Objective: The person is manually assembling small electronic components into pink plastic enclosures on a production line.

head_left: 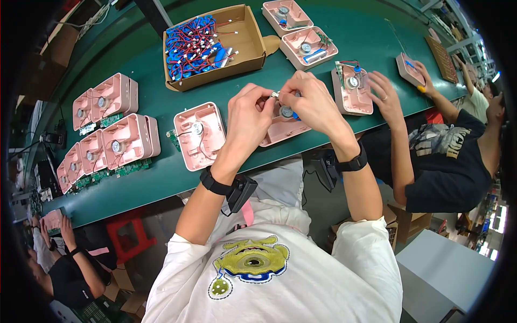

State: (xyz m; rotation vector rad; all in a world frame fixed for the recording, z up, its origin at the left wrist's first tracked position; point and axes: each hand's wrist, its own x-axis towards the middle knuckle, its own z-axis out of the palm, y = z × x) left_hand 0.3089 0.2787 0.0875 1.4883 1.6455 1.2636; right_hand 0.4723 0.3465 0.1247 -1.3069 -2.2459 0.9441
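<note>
My left hand [249,114] and my right hand [316,105] meet over a pink plastic housing [281,137]. The fingertips of both are pinched at a small white connector [275,95], held just above the housing's far part. A round silver speaker [286,111] and a bit of blue show inside this housing, partly covered by my right hand. My fingers hide any wires leading to the connector. Left of my left hand lies another open pink housing [188,146] with a speaker, thin wires and a green circuit board at its side.
A cardboard box [249,65] of blue wrapped batteries with red and black wires stands beyond my hands. Several pink housings [125,153] with green boards are grouped at left. More housings [308,57] lie at the back right. A co-worker's hand [385,98] reaches beside a housing [351,102] at right.
</note>
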